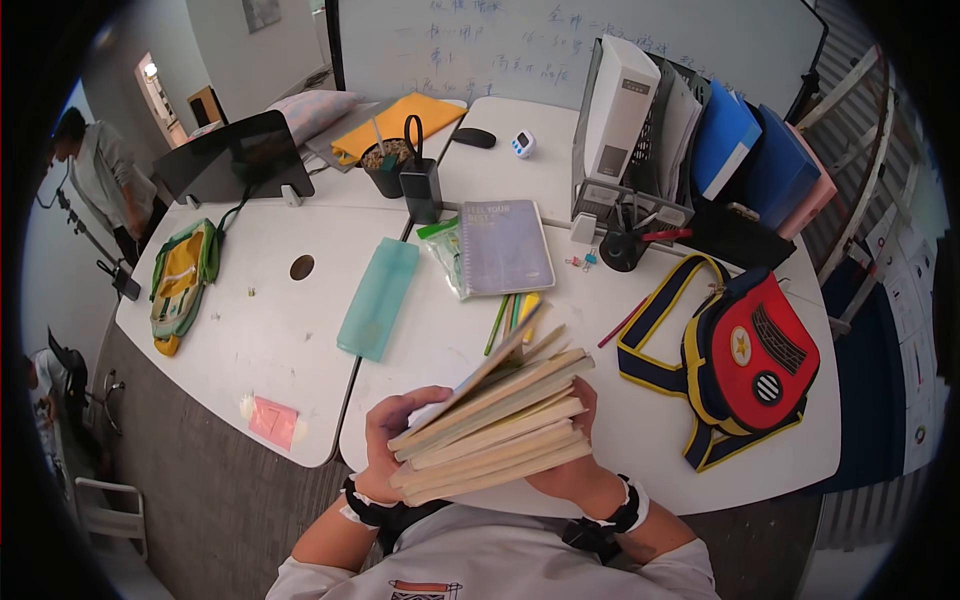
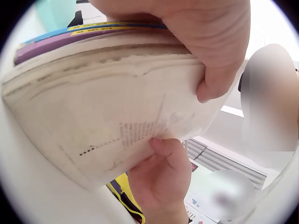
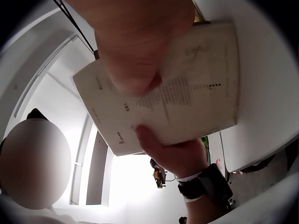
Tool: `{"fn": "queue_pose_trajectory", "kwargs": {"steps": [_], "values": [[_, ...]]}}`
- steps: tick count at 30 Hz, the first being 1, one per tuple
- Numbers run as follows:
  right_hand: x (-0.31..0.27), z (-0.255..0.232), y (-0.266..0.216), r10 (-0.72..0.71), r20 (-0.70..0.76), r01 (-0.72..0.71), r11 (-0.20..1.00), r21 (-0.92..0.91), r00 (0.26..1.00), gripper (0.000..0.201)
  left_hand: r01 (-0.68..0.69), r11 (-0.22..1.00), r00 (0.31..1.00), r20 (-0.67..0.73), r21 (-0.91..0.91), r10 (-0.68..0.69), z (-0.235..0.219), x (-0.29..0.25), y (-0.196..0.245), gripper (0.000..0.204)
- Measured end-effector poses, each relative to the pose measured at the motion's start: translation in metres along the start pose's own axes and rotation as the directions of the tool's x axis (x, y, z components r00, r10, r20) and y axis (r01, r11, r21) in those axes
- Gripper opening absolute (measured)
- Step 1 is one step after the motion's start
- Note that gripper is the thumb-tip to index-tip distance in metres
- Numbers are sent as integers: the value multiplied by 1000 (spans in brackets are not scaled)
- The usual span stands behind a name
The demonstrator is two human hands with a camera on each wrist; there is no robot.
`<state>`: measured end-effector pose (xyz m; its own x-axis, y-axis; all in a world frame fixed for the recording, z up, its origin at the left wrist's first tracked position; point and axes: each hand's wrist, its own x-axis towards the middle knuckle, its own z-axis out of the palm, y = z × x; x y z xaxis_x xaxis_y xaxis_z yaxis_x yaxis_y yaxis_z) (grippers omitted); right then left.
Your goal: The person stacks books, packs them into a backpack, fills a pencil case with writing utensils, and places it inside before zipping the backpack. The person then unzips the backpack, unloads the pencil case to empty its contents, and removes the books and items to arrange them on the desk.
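Stack of books (image 1: 495,425) held above near edge of white counter (image 1: 440,340), close to person's chest, upper covers fanned open. Left hand (image 1: 395,440) gripped around stack's left end, fingers (image 2: 163,154) curled beneath bottom cover. Right hand (image 1: 570,465) gripped around right end, thumb pressed on underside. Beyond stack on counter: pencils (image 1: 510,315), grey notebook (image 1: 505,247), teal pencil case (image 1: 378,297), red-and-navy backpack (image 1: 745,360).

White table (image 1: 440,340) | 12 o'clock: notebook (image 1: 505,247) | 10 o'clock: teal pencil case (image 1: 378,297) | 3 o'clock: red backpack (image 1: 745,360)
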<state>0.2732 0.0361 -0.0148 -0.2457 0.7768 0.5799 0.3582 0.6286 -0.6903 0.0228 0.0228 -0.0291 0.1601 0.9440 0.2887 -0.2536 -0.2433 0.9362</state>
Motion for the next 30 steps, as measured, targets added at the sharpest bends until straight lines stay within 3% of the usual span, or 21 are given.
{"fn": "queue_pose_trajectory", "kwargs": {"steps": [1,3,4,5,7,9,11,12,14,15,16,17,18,19,21,22,23,24,25,27,30], "values": [[3,-2,0,4,-8,-4,1000,7,1000,88,0,1000,1000,-3,0,0,5,3,2,103],[7,-2,1,-9,26,11,998,-70,1000,88,-406,864,907,10,298,422,22,17,14,87],[6,7,2,73,31,-77,989,127,997,87,-338,810,933,59,478,354,26,20,27,73],[6,12,3,152,52,-161,935,317,987,86,-339,810,933,60,478,355,25,19,25,73],[12,9,3,83,45,-91,966,243,996,83,-131,912,991,55,390,119,24,18,17,62],[15,4,6,-79,92,75,996,53,993,79,-148,913,989,35,381,146,25,18,19,53],[17,0,7,-70,125,63,996,58,990,79,-233,868,971,146,439,187,8,11,11,79],[18,-3,8,-59,159,50,997,63,985,79,-233,868,971,146,438,187,0,5,2,79],[23,-12,7,-16,159,-1,994,107,987,77,-184,548,981,122,816,148,-7,-2,-6,77],[28,-17,7,25,160,-50,987,150,987,76,-186,549,981,124,815,149,-9,-4,-10,77],[37,-24,8,-39,93,33,997,66,995,64,-27,842,985,-130,539,115,-1,3,5,76],[41,-30,17,-36,92,29,997,66,995,64,75,987,938,-346,144,-21,6,11,21,75],[43,-34,33,29,-10,-28,997,74,1000,56,5,986,944,-326,-169,-60,9,21,34,74],[47,-35,46,92,-112,-83,993,86,989,49,7,986,944,-324,-168,-63,5,22,35,74],[70,-36,66,274,-236,-239,956,168,932,45,71,796,918,-273,-601,-288,-12,23,37,73],[82,-35,76,273,-238,-237,957,169,932,45,111,708,902,-228,-697,-366,-15,24,42,72],[95,-34,87,387,-200,-361,920,153,900,48,111,710,903,-227,-696,-364,-21,22,40,72],[107,-32,99,495,-162,-478,868,132,854,53,202,698,856,-222,-687,-466,-29,17,33,73],[119,-28,114,491,-161,-474,870,132,856,53,288,676,798,-221,-678,-561,-34,12,27,73],[143,-17,140,609,-98,-616,780,-105,787,66,317,673,796,-199,-669,-572,-28,10,22,70],[169,-1,156,660,-111,-665,709,-233,743,74,395,774,810,-210,-495,-548,-14,12,24,64]]}}
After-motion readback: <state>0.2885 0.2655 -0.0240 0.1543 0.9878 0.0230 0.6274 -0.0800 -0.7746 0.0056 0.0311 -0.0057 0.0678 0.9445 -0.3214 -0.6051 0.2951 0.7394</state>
